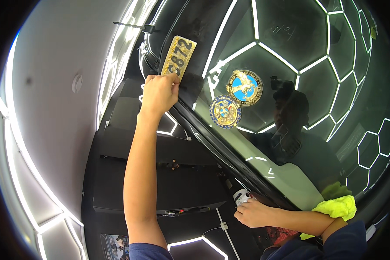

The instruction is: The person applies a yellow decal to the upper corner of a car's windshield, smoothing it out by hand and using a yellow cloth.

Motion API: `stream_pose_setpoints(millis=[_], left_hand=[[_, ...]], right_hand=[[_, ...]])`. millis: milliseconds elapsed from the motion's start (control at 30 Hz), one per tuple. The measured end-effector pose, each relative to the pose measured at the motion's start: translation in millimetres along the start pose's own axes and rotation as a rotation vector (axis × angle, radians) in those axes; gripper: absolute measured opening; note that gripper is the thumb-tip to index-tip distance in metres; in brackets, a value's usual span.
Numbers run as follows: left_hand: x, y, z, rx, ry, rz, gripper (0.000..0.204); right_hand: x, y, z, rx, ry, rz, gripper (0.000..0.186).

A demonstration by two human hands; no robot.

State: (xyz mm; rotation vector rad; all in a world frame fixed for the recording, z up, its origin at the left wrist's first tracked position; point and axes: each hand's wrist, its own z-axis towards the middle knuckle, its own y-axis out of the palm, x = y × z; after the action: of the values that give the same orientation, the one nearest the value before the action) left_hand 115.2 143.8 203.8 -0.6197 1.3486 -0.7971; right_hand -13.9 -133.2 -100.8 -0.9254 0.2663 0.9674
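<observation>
A gold-coloured plate with dark raised characters (182, 53) lies along the upper left edge of the dark car glass (307, 108). My left hand (160, 93) has closed fingers gripping the plate's lower end, covering part of it. Two round gold-and-blue emblems, one with an eagle (245, 86), the other smaller (225, 111), are on the glass to the right. My right hand (251, 213) is curled at the glass's lower left edge, beside a white-and-black object (241, 196); anything inside its fingers is hidden. A bright yellow cloth (336, 206) lies over my right forearm.
A short black antenna (132, 24) sticks out at the top left. Black panels (121, 182) and a pale surface with a small white disc (77, 82) fill the left side, among hexagonal strip lights. The glass reflects the lights and a person's figure.
</observation>
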Motion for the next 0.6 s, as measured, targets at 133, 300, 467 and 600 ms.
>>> stream_pose_setpoints(millis=[133, 300, 467, 600], left_hand=[[-9, -2, -5, -0.056, -0.057, -0.098, 0.006], [-4, -6, 0, -0.068, -0.039, 0.01, 0.006], [-1, -1, 2, -0.057, -0.058, 0.038, 0.003], [-8, 5, 4, -0.017, -0.094, 0.068, 0.003]], right_hand=[[1, 4, 0, -0.002, -0.015, -0.004, 0.011], [1, 5, -1, -0.003, -0.011, -0.005, 0.01], [-1, 0, 1, -0.002, 0.005, 0.015, 0.009], [-3, -1, 0, 0.008, -0.008, -0.009, 0.01]])
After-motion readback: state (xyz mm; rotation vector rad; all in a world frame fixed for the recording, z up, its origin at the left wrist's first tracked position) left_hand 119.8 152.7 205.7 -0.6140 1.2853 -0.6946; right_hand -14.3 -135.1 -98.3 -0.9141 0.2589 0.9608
